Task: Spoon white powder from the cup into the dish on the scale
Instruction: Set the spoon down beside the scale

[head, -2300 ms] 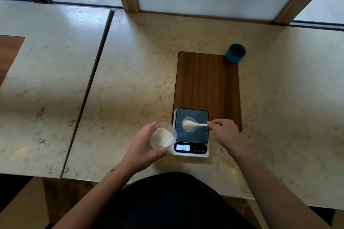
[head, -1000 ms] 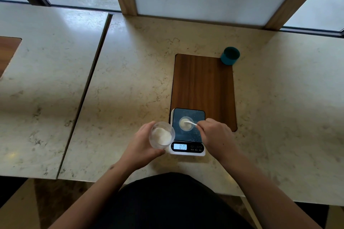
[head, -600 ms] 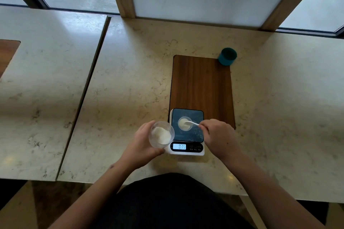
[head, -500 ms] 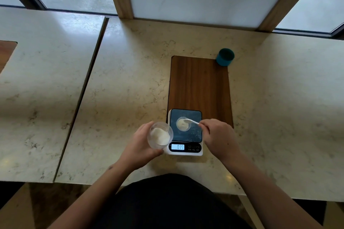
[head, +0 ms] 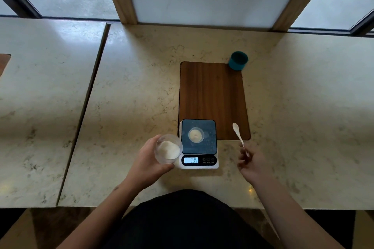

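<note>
A small digital scale (head: 199,160) stands near the table's front edge, its lit display reading 0.39. On its dark platform sits a small clear dish (head: 196,135) with white powder in it. My left hand (head: 148,162) holds a clear cup (head: 168,149) of white powder tilted, just left of the scale. My right hand (head: 253,164) is to the right of the scale and pinches the handle of a white spoon (head: 238,134), whose bowl points away over the board's near right corner.
A dark wooden board (head: 212,95) lies behind the scale on the marble table (head: 131,87). A teal cup (head: 238,60) stands at the board's far right corner. A seam separates a second table (head: 40,97) on the left. Windows and wooden posts line the back.
My right hand has drawn the spoon out of the dish and moved right, off the scale. The display rose from 0.20 to 0.39. The left hand and cup stayed put.
</note>
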